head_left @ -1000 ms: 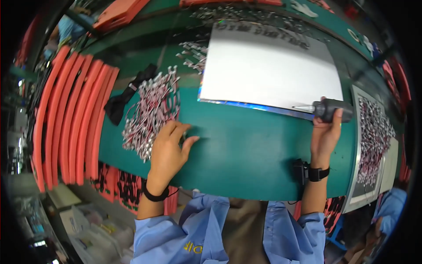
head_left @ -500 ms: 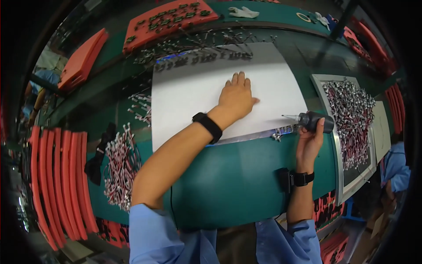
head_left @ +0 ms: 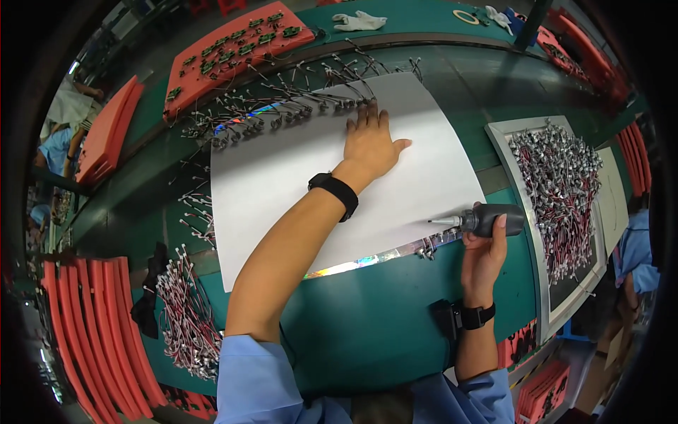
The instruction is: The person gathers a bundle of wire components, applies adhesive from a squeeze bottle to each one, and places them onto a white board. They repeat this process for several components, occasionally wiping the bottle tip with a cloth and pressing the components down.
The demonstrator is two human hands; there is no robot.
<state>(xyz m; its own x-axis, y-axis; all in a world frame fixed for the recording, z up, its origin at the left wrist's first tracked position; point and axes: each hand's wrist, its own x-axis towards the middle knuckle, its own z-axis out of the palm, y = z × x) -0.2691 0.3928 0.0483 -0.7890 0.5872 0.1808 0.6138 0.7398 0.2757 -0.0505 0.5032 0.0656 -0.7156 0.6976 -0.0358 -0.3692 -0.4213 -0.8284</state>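
Observation:
My left hand (head_left: 371,145) lies flat on a large white sheet (head_left: 282,205), fingers spread, their tips by a row of small wired parts (head_left: 296,112) along its far edge. In my right hand (head_left: 486,258) is a dark squeeze bottle (head_left: 498,220) with a thin pointed nozzle. It is held sideways, the nozzle pointing left over the sheet's near right corner. Just below the nozzle, a few small wired parts (head_left: 428,249) sit on the shiny strip (head_left: 367,261) along the sheet's near edge.
A metal-framed tray (head_left: 544,311) at right holds a heap of wired parts. More wires (head_left: 185,314) are piled at left, beside stacked red foam trays (head_left: 92,332). Beyond the sheet lie a red tray with small circuit boards (head_left: 191,81) and a white glove (head_left: 359,22). People in blue sit at both sides.
The whole view has shifted and turned a little. My left hand is now closer to the far row of parts. The bottle has moved slightly left, toward the near-edge parts.

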